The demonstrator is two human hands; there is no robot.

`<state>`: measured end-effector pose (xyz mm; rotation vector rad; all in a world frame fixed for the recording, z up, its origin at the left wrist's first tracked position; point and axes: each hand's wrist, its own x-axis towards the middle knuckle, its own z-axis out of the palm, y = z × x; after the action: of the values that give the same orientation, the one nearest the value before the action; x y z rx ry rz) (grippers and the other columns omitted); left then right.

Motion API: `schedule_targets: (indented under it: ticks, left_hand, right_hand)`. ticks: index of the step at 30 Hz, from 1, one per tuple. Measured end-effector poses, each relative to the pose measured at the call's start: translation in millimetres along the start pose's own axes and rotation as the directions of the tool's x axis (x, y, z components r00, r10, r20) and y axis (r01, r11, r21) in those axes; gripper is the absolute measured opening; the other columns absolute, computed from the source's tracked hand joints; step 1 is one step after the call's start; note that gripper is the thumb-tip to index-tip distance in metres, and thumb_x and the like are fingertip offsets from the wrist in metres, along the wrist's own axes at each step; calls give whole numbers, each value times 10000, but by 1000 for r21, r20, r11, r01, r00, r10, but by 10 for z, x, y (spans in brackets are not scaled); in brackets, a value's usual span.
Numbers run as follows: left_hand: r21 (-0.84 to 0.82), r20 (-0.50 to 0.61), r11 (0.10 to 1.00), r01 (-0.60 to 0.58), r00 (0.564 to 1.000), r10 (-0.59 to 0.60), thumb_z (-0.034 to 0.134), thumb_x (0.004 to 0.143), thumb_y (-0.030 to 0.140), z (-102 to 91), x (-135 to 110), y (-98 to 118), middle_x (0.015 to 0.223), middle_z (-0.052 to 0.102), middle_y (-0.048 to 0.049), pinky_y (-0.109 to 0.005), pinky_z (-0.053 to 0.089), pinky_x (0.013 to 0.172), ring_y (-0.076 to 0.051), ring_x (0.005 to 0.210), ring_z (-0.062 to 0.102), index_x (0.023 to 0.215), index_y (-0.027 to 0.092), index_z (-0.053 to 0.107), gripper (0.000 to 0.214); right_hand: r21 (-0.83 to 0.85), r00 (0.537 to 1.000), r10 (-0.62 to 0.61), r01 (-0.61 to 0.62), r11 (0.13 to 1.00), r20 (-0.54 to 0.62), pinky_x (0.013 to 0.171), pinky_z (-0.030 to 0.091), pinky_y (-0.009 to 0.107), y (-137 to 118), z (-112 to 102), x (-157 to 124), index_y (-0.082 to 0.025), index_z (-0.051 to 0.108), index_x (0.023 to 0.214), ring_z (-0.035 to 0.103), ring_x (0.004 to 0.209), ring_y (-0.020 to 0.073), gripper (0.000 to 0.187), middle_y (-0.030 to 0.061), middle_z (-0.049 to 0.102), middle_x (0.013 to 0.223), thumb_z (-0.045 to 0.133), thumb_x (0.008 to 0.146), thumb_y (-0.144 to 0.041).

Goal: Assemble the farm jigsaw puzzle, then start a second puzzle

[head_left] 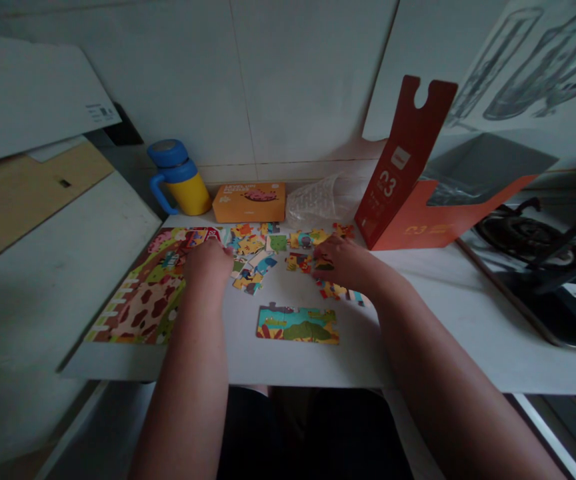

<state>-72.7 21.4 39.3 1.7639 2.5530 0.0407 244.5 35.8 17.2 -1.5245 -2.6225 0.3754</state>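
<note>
Near the table's far left, my left hand [209, 263] reaches over the edge of a colourful farm-picture sheet [145, 303]. Its thumb shows at the side; the other fingers are mostly hidden behind the hand. Among loose jigsaw pieces, my right hand [342, 262] has its thumb and fingers around a dark, colourful puzzle piece [324, 262]. Several loose puzzle pieces [254, 272] lie between the hands, some overlapping. A green piece [277, 243] sits toward the back. Closer to me, a joined puzzle strip [298, 324] shows turquoise water and a green shape.
Along the wall stand a blue-and-yellow flask [183, 180], an orange puzzle box [249, 202] and a crumpled clear plastic bag [313, 202]. On the right are an open red-orange carton [418, 207] and a black gas stove [558, 287]. White and brown boards [33, 180] border the left.
</note>
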Motion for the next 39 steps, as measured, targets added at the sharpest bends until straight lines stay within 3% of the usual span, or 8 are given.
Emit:
schedule_targets:
  ticks: [6,13,17,21,25,28,32,39]
  left_hand:
    - [-31,8,998,-62,998,63,557,1015,407,42,-36,89,1192,806,-171,-435,589,961,-358,1140,752,1120,175,796,349]
    - [-17,-4,992,-122,993,121,540,1015,381,49,-90,163,1170,810,-156,-411,586,936,-343,1131,756,1092,188,790,325]
    - [-28,-17,989,-147,989,146,532,1017,390,41,-107,179,1147,814,-142,-400,582,913,-333,1102,758,1053,200,795,326]
    - [-32,-23,984,-177,984,176,533,1018,399,53,-101,178,1133,819,-132,-387,574,906,-321,1090,752,1026,212,800,326]
    - [-44,-21,982,-183,983,182,548,1013,419,70,-98,187,1107,823,-124,-375,569,912,-309,1080,750,1021,221,801,321]
    - [-48,-18,984,-172,985,171,551,1009,425,79,-100,200,1106,823,-123,-369,568,908,-305,1075,749,1023,224,801,321]
    - [-59,-12,985,-160,987,159,548,1011,426,75,-106,215,1096,821,-130,-373,565,919,-307,1069,749,1041,215,803,332]
    - [-79,3,982,-170,985,171,532,1020,419,58,-116,222,1122,819,-136,-379,563,927,-308,1064,753,1057,208,807,349]
  right_hand:
    - [-69,993,98,-93,993,73,937,521,315,68,-113,-70,-166,759,1235,713,1117,278,364,162,727,1280,746,879,-241]
    - [-185,974,200,-179,966,103,857,527,333,102,-269,-138,-123,786,1166,744,1027,286,314,195,787,1154,657,883,-165]
    - [-153,969,246,-248,957,-33,784,502,303,104,-322,-155,-157,789,1173,744,950,251,294,154,811,1083,609,947,-210]
    - [-122,912,357,-385,915,-204,678,433,318,104,-391,-190,-178,788,1113,729,824,248,318,143,805,971,496,1030,-272]
    - [-83,870,417,-451,889,-263,687,433,327,119,-417,-206,-203,783,1097,740,858,260,306,133,810,994,495,1044,-291]
    - [-88,903,393,-412,907,-175,700,468,324,170,-370,-199,-203,769,1160,744,879,259,279,127,810,1037,613,1019,-386]
    - [-134,952,298,-288,948,65,719,520,331,282,-278,-188,-185,767,1187,746,919,277,493,153,795,1129,872,823,-500]
    - [-186,929,339,-310,932,150,697,518,326,321,-280,-221,-172,788,1150,752,869,262,377,123,813,1032,824,843,-388]
